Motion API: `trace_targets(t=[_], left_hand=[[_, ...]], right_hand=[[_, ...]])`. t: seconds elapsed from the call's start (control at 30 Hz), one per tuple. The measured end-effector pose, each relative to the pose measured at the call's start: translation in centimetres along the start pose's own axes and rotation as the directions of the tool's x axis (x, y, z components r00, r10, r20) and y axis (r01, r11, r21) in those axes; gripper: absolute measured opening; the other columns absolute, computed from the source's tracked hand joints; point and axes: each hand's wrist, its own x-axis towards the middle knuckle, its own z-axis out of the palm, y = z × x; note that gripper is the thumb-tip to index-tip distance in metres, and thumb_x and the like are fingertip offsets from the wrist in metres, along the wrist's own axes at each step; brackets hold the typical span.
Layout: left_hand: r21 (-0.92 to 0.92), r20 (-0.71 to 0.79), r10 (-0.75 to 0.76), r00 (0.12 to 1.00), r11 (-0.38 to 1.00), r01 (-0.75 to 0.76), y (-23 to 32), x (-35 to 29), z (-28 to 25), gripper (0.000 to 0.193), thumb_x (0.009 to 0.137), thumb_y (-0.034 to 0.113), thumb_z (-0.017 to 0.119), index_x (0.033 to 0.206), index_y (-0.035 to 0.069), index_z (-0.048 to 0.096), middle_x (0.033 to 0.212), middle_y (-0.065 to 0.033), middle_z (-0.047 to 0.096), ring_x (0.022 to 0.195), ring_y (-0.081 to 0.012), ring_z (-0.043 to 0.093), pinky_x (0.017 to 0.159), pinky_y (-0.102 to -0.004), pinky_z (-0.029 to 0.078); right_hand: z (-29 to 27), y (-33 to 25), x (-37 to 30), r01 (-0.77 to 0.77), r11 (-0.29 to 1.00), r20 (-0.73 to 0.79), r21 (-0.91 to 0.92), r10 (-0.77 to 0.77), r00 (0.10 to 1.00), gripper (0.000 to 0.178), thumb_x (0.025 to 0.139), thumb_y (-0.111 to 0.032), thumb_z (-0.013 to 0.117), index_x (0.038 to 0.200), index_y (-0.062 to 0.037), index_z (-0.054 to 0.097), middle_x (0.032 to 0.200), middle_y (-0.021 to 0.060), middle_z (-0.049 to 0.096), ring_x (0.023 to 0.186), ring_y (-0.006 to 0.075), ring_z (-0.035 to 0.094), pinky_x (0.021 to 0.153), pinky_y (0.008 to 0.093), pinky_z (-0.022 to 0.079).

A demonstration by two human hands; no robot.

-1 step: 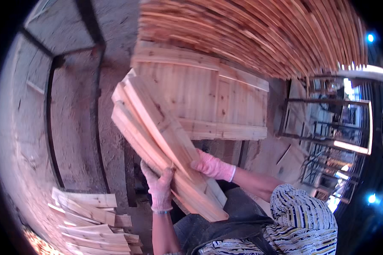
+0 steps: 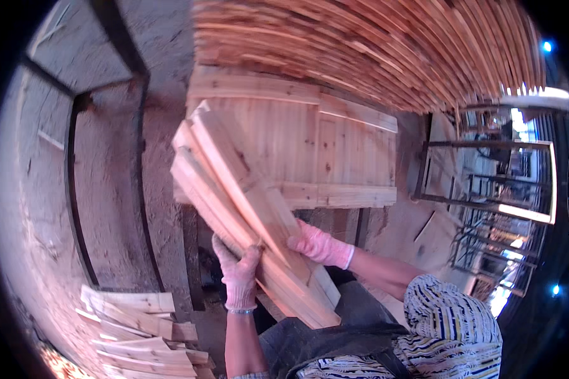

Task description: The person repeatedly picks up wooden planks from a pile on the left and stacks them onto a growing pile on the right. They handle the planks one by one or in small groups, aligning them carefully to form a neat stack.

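Observation:
I hold a bundle of wooden boards (image 2: 234, 196) slantwise in front of me, its lower end near my apron. The boards lie lengthwise against each other, their far ends slightly fanned. My left hand (image 2: 240, 271), in a pinkish knit glove, grips the bundle's left side with the thumb on top. My right hand (image 2: 319, 244), gloved alike, clasps the other side, its fingertips partly hidden by the wood. Behind the bundle, planks lie side by side as a flat panel (image 2: 354, 151), with cross strips along its near and far edges.
Long thin wooden strips (image 2: 373, 50) are stacked beyond the panel. A pile of short boards (image 2: 139, 341) lies at the lower left. Dark metal frames (image 2: 73, 183) stand on the dusty floor to the left, and another frame (image 2: 487, 145) is on the right.
The bundle's far end sits slightly further right against the panel. The surroundings have shifted a little in view. Both hands keep their grip.

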Motion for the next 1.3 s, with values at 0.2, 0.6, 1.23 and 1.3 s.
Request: trace_targets(t=[0.2,0.6,1.23,1.3], left_hand=[[0.097,0.255,0.029,0.966,0.994,-0.055,-4.9,5.4,13.1,0.106,0.071,0.014,0.085,0.152,-0.006,0.019,0.133,-0.0204,0.051,0.118,-0.0276,0.056,0.1,-0.0367,0.05],[0.397,0.39,-0.017,0.921,0.905,-0.151,-10.8,16.4,21.2,0.056,0.087,0.005,0.075,0.137,-0.001,0.052,0.119,-0.0088,0.066,0.105,-0.017,0.064,0.091,-0.0294,0.052],[0.985,0.118,0.065,0.991,0.121,-0.125,-5.2,27.3,16.5,0.109,0.064,0.037,0.089,0.145,-0.001,0.027,0.136,-0.0287,0.049,0.125,-0.0419,0.054,0.099,-0.0492,0.049],[0.969,0.126,0.056,0.99,0.209,-0.135,-4.0,28.1,14.1,0.108,0.064,0.036,0.089,0.145,-0.001,0.028,0.135,-0.0292,0.05,0.124,-0.0419,0.055,0.099,-0.0478,0.05]], right_hand=[[-10.3,3.1,-6.0,-0.06,0.991,-0.449,-0.123,-0.002,0.893,0.064,0.101,-0.04,0.059,0.146,-0.0001,0.037,0.104,0.0092,0.066,0.108,0.0134,0.06,0.1,0.0361,0.05],[-29.8,10.1,-5.7,-0.53,0.818,-0.856,-0.222,0.096,0.508,0.072,0.091,-0.042,0.064,0.148,-0.0056,0.039,0.135,0.0267,0.057,0.124,0.0394,0.057,0.103,0.0452,0.046],[-23.1,7.1,12.1,-0.776,0.586,-0.972,-0.232,-0.169,0.163,0.089,0.08,-0.046,0.075,0.149,-0.01,0.032,0.152,0.0249,0.033,0.134,0.0438,0.039,0.109,0.0544,0.036],[-23.0,6.8,12.0,-0.73,0.642,-0.972,-0.235,-0.151,0.18,0.087,0.081,-0.04,0.076,0.15,-0.009,0.033,0.149,0.0251,0.037,0.133,0.0439,0.041,0.108,0.0527,0.037]])
